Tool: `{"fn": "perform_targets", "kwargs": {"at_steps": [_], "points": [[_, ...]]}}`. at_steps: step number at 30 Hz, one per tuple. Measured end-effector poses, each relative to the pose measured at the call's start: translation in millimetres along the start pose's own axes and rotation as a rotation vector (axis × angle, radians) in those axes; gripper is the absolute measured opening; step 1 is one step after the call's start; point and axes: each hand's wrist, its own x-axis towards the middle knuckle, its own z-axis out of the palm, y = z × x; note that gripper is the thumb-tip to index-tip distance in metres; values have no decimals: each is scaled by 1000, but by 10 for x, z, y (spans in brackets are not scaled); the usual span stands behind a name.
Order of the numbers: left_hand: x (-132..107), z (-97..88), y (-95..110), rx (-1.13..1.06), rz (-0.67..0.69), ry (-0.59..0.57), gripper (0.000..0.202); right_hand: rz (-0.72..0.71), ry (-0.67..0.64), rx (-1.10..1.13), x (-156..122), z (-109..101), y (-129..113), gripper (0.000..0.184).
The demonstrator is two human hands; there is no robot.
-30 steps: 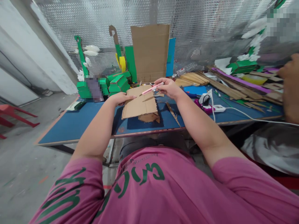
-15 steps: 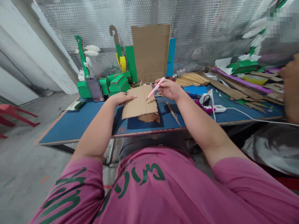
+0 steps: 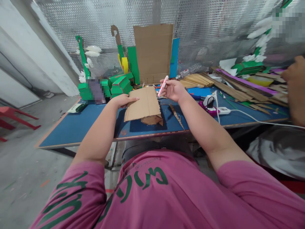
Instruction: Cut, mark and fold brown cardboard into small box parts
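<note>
A flat sheet of brown cardboard lies tilted in front of me, on top of a smaller folded cardboard piece. My left hand grips its left edge, with the thumb on top and the other fingers partly hidden. In my right hand is a slim pink craft knife, held between thumb and fingers. Its tip points down beside the sheet's ragged right edge; whether it touches cannot be told. A thin cut strip of cardboard rests on the blue table to the right.
Green cardboard shapes and a yellow tape roll stand at the back left. A tall cardboard panel leans on the mesh wall. Cardboard strips pile up on the right, near a white power strip. Another person's arm shows far right.
My right hand has shifted slightly right and turned the craft knife more upright, taking its tip from above the sheet to its right edge. The left hand keeps its hold.
</note>
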Motion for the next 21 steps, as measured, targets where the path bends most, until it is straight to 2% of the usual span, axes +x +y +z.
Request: {"fn": "perform_targets", "kwargs": {"at_steps": [6, 16, 21], "points": [[-32, 4, 14, -23, 7, 2, 73, -5, 104, 57, 55, -20, 29, 21], [-33, 16, 21, -89, 1, 31, 74, 31, 136, 76, 60, -25, 16, 24], [-78, 63, 98, -295, 134, 91, 77, 44, 171, 82, 55, -17, -3, 22]]}}
